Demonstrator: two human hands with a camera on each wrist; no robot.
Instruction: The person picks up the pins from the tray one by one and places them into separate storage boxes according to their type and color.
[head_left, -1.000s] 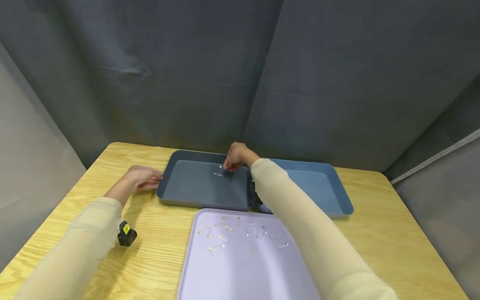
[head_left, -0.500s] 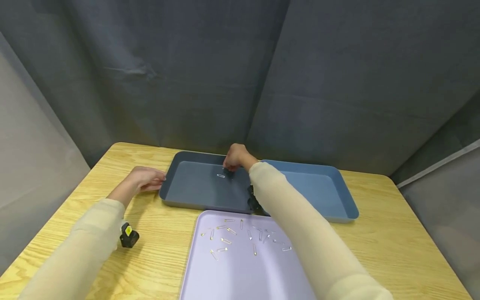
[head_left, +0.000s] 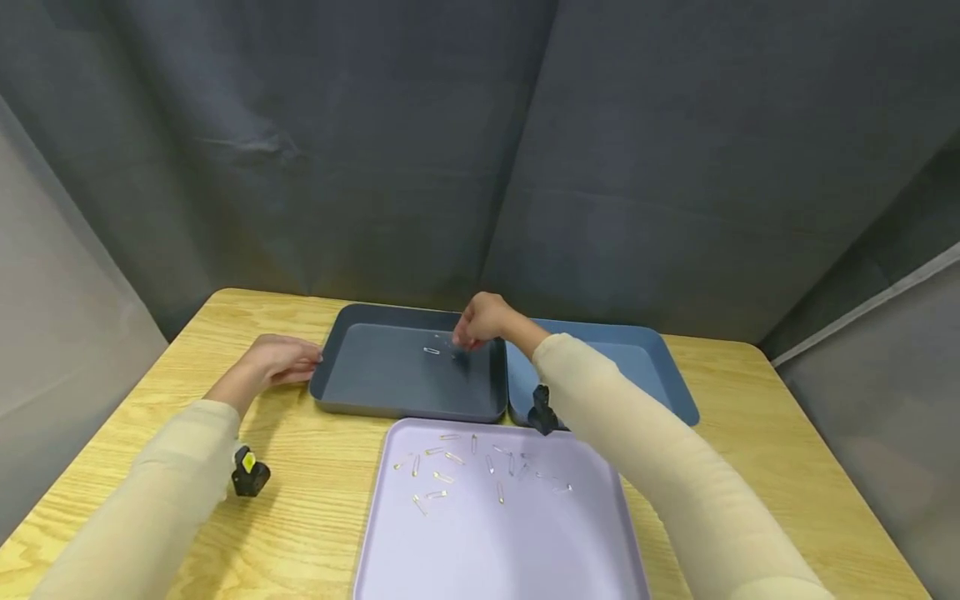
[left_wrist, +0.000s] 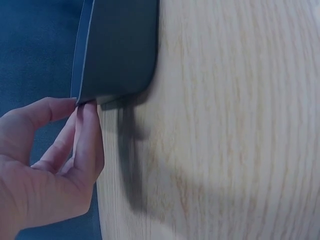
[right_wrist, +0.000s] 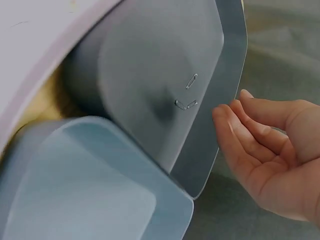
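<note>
Wooden table (head_left: 750, 467) against grey curtain backdrop; three trays present.

Dark grey tray (head_left: 390, 383) serves as landmark: it contains two safety pins (right_wrist: 186, 104). Right hand (head_left: 483, 321) hovers over its far right corner, fingers relaxed, holding nothing. Left hand (head_left: 281, 360) touches its left rim with straight fingertips. Blue tray (head_left: 645, 367) lies just right of it. Lilac tray (head_left: 495, 542), in front, holds scattered pins (head_left: 480, 467).
</note>
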